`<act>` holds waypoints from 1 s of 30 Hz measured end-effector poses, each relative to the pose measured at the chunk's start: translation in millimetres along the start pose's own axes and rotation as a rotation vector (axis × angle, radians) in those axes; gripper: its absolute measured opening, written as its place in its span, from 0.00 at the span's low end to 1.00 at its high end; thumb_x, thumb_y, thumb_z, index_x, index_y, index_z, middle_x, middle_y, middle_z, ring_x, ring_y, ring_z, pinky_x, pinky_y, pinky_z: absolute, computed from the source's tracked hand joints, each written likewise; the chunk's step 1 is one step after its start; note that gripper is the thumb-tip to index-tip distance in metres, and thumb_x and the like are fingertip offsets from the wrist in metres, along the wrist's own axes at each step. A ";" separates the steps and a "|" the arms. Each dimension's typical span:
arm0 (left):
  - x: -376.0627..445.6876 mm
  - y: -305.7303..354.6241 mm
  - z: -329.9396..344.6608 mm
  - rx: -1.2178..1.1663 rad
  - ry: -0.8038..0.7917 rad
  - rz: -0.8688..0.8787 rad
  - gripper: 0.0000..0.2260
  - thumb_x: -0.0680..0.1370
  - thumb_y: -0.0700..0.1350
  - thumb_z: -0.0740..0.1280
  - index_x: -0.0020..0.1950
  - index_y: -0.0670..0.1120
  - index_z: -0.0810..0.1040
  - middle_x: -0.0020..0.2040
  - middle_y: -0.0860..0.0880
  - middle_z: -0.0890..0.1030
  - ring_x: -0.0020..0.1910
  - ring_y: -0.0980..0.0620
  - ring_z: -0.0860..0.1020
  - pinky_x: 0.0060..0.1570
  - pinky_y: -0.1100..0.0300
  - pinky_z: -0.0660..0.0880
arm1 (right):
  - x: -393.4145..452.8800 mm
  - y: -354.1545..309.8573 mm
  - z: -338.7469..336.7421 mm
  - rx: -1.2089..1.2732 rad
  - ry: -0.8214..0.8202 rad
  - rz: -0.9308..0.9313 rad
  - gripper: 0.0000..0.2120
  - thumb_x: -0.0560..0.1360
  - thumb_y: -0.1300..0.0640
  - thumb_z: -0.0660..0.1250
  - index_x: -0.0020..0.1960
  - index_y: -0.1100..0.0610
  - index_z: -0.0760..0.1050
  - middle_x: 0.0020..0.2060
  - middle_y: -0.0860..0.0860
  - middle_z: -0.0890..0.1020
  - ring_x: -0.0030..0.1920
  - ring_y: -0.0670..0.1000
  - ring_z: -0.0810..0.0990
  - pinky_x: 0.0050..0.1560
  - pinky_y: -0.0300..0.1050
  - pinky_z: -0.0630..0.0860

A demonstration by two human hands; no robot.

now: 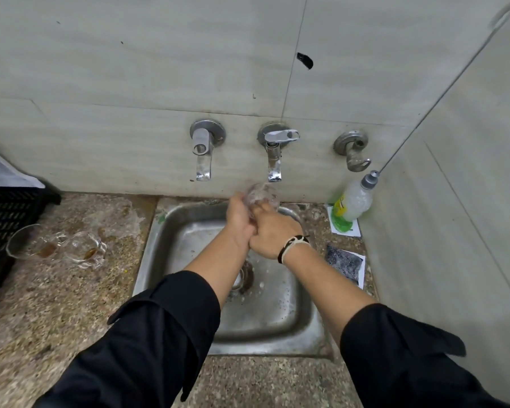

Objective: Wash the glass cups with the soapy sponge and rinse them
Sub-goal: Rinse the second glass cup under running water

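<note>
A clear glass cup [261, 195] is held under the middle tap [274, 154], where water runs onto it, above the back of the steel sink [171, 231]. My left hand [239, 219] grips the cup from the left. My right hand [273, 235], with a black and white wristband, closes on it from the right and below. Two more glass cups [27, 241] [84, 250] with brown dregs lie on the speckled counter to the left of the sink. A dark scrub sponge [343, 262] rests on white paper at the sink's right.
A dish soap bottle [354, 200] stands in the back right corner against the tiled wall. A second tap [202, 151] and a broken tap fitting [354, 150] flank the running one. A black plastic crate [0, 231] sits at the far left of the counter.
</note>
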State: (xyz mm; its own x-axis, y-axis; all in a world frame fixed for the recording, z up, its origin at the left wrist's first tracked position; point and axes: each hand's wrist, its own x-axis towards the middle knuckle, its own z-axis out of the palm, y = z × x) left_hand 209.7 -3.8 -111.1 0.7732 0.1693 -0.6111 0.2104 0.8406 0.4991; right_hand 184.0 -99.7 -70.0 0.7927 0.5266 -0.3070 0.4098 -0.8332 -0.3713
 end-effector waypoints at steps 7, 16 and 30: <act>-1.0 -4.5 -1.4 0.030 0.051 -0.010 0.16 0.83 0.44 0.52 0.43 0.42 0.76 0.37 0.43 0.77 0.33 0.47 0.78 0.35 0.56 0.78 | -1.5 9.3 -13.1 -0.080 -0.046 -0.039 0.32 0.70 0.52 0.59 0.74 0.51 0.64 0.71 0.52 0.70 0.65 0.60 0.76 0.63 0.54 0.75; 2.4 5.2 -9.7 0.032 -0.022 -0.004 0.25 0.83 0.43 0.50 0.36 0.40 0.83 0.36 0.42 0.84 0.34 0.45 0.84 0.34 0.59 0.81 | 1.4 -6.0 -9.5 -0.671 0.120 -0.167 0.25 0.75 0.54 0.59 0.71 0.57 0.71 0.72 0.55 0.70 0.75 0.66 0.55 0.75 0.61 0.53; 4.4 8.4 -17.9 0.009 0.021 -0.039 0.20 0.82 0.47 0.53 0.55 0.41 0.82 0.51 0.39 0.85 0.45 0.44 0.85 0.41 0.53 0.83 | 50.8 -17.3 -46.0 -0.603 -0.143 -0.449 0.05 0.64 0.54 0.65 0.39 0.54 0.73 0.42 0.56 0.80 0.44 0.57 0.79 0.44 0.50 0.80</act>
State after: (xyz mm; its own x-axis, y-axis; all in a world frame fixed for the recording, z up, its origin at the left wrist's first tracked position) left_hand 204.2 13.2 -120.6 0.7519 0.1476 -0.6425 0.2452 0.8421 0.4804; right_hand 237.9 -66.3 -38.9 0.4427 0.8190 -0.3650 0.8868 -0.4602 0.0427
